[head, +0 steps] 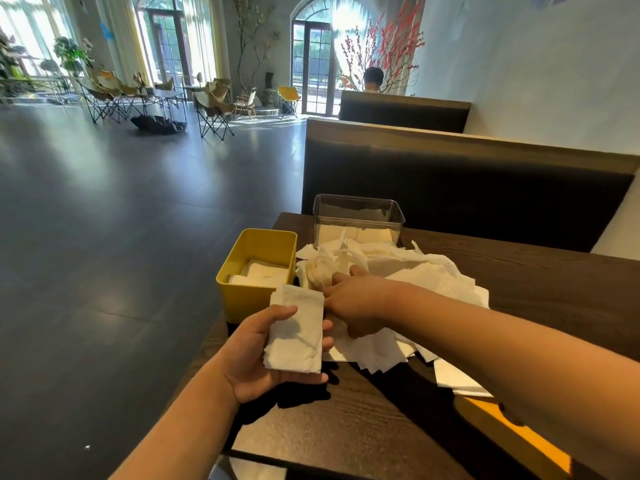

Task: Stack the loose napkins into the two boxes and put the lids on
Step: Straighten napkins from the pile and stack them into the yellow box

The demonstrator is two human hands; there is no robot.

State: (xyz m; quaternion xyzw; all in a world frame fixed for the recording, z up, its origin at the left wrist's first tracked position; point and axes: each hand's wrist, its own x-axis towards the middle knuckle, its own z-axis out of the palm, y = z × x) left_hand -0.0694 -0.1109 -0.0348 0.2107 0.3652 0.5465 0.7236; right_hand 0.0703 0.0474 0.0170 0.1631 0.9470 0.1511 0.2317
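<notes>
A dark wood-grain table (346, 427) fills the lower right. At its left edge stands an open yellow box (242, 296). At the far edge, just behind and to the right of it, stands an open clear box (356, 216). A broad heap of white loose napkins (433, 271) spreads across the middle, reaching the foot of the clear box and lying just beside the yellow one. A flat yellow slab (519, 441) lies near the right front edge, close to stray sheets from the heap.
</notes>
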